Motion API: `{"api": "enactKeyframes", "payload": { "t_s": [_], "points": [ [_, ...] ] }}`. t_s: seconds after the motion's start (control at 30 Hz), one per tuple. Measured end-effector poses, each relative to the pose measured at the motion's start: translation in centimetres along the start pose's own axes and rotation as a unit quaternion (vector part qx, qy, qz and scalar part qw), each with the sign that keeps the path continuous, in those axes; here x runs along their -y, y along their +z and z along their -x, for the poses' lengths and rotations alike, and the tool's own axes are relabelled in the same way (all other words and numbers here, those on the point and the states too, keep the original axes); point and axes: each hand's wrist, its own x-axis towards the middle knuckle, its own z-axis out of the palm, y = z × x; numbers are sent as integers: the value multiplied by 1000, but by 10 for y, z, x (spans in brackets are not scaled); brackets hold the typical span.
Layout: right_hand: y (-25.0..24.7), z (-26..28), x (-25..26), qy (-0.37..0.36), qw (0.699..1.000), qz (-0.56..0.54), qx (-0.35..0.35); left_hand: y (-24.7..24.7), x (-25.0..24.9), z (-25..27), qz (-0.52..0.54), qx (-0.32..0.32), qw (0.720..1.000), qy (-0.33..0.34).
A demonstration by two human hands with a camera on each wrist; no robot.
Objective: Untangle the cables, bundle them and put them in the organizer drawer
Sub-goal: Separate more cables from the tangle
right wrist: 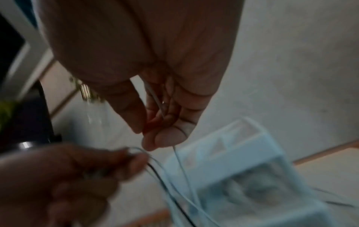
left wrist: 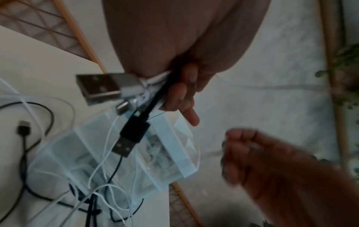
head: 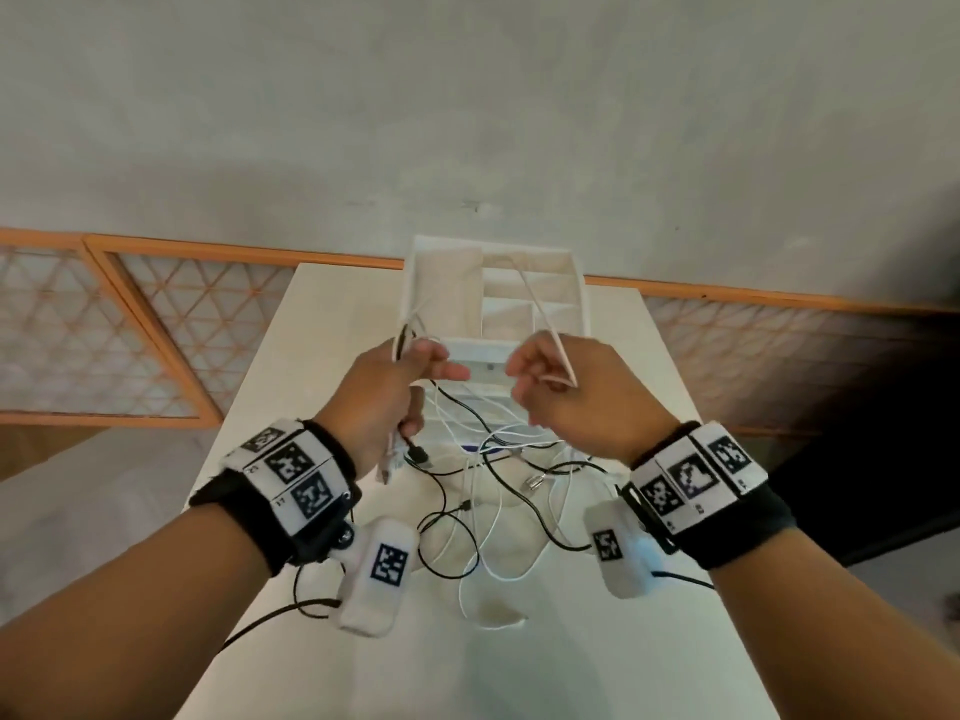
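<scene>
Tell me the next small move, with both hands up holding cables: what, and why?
Probably draw the right hand slowly away, pulling its white cable free. The left hand grips several plug ends together, and black and white cables hang crossed over the table.

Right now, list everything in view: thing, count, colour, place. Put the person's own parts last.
tangled thin cables: several, black and white, heaped on the table and rising to both hands
USB-A plugs: two showing clearly, one silver-and-white, one black, hanging below the left hand
clear plastic organizer drawer unit: one, translucent white, at the table's far end
rectangular table: one, white, beneath everything
lattice panels with orange frames: several, along the wall behind
wristbands with square markers: two, black and white, one on each wrist
left hand: one, grips a bunch of cable ends
right hand: one, pinches a white cable
</scene>
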Motion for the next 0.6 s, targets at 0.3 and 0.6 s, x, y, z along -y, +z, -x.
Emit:
{"api": "enactKeyframes", "payload": {
  "t_s": [0.3,0.6],
  "points": [
    [-64,-20,-29,54,977,-56,-197,-18,-6,13,-99,21,995,9],
    [-68,-56,-79,67,944,-63,-317,-30,-2,14,-20,-19,1000,-11]
  ]
}}
